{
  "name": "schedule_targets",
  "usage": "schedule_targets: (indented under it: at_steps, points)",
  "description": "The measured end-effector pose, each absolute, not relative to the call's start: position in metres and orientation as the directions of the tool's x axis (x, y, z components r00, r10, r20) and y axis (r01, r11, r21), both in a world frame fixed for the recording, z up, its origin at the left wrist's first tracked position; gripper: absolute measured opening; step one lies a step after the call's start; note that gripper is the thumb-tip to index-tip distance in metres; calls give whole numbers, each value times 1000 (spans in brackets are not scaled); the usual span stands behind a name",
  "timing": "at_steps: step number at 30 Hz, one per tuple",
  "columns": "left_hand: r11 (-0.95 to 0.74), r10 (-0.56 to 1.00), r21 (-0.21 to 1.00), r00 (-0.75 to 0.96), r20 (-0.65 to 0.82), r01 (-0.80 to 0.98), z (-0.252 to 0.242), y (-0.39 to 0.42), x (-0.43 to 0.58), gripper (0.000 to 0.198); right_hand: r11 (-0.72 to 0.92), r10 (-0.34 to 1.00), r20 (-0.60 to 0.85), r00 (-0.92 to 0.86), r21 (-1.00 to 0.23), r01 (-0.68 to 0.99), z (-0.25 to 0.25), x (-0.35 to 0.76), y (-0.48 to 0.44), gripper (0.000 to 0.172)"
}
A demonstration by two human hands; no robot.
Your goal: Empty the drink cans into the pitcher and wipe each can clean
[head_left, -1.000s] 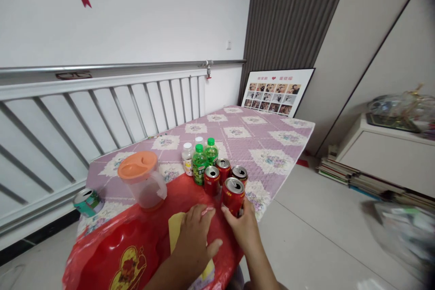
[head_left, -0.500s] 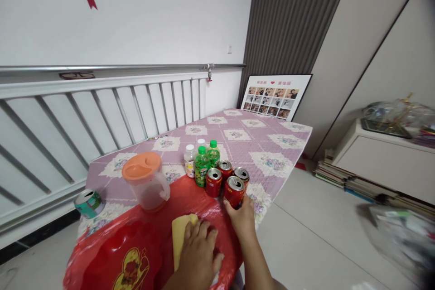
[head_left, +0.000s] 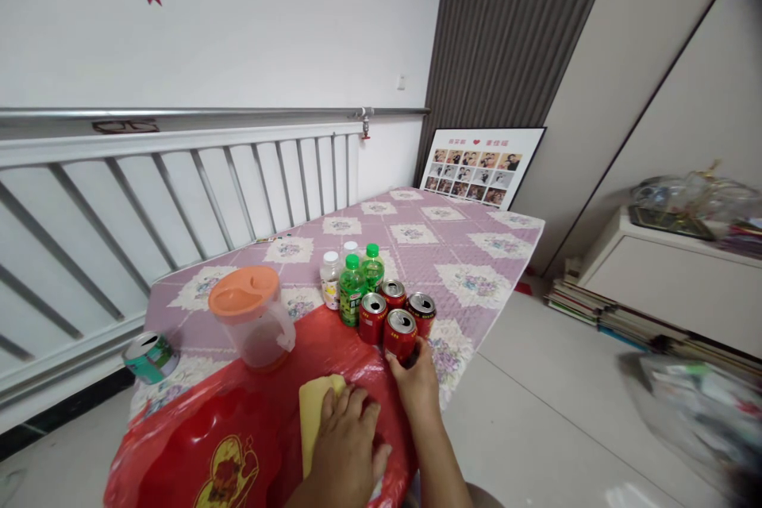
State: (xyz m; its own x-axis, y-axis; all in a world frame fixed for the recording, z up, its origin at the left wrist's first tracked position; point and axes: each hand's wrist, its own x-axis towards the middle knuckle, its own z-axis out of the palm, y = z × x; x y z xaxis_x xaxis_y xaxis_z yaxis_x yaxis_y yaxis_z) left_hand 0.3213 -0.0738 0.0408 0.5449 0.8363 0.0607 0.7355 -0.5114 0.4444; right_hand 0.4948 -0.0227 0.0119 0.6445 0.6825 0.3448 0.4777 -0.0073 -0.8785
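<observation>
Four-sided cluster of red cans stands at the table's middle. My right hand (head_left: 417, 377) has its fingers wrapped round the lower part of the front red can (head_left: 400, 333), which stands upright beside a left can (head_left: 372, 319), a rear can (head_left: 394, 294) and a right can (head_left: 422, 313). Lying flat on a folded yellow cloth (head_left: 312, 413), my left hand (head_left: 351, 429) has its fingers stretched out. Behind the cans are green-capped bottles (head_left: 352, 294) and white-capped bottles (head_left: 330, 282).
A clear pitcher with an orange lid (head_left: 244, 294) stands left of the bottles. A red tray (head_left: 172, 452) lies front left on red plastic (head_left: 315, 349). A teal can (head_left: 151, 359) lies tilted near the left edge. The tablecloth (head_left: 470, 242) is floral.
My right hand has shifted the front red can slightly left, toward the left can. My left hand stays on the cloth. The view has moved slightly.
</observation>
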Motion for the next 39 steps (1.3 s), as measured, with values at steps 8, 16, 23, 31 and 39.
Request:
schedule_targets:
  at_steps: [8, 16, 23, 31, 39]
  points:
    - [-509, 837, 445, 544, 57, 737, 42, -74, 321, 48, -7, 679, 364, 638, -866, 501, 11, 495, -26, 52]
    - [-497, 844, 490, 529, 84, 716, 46, -75, 321, 45, -8, 685, 332, 648, -886, 463, 9, 499, -27, 59]
    - [-476, 836, 587, 544, 72, 654, 60, -69, 318, 40, -79, 692, 238, 681, -913, 400, 11, 495, -58, 57]
    - [-725, 670, 558, 603, 434, 403, 67, -91, 264, 41, -1, 735, 442, 515, -758, 652, 17, 462, -81, 47]
    - [-692, 722, 555, 451, 525, 462, 52, -113, 130, 35, 288, 815, 579, 26, -444, 849, 31, 396, -75, 36]
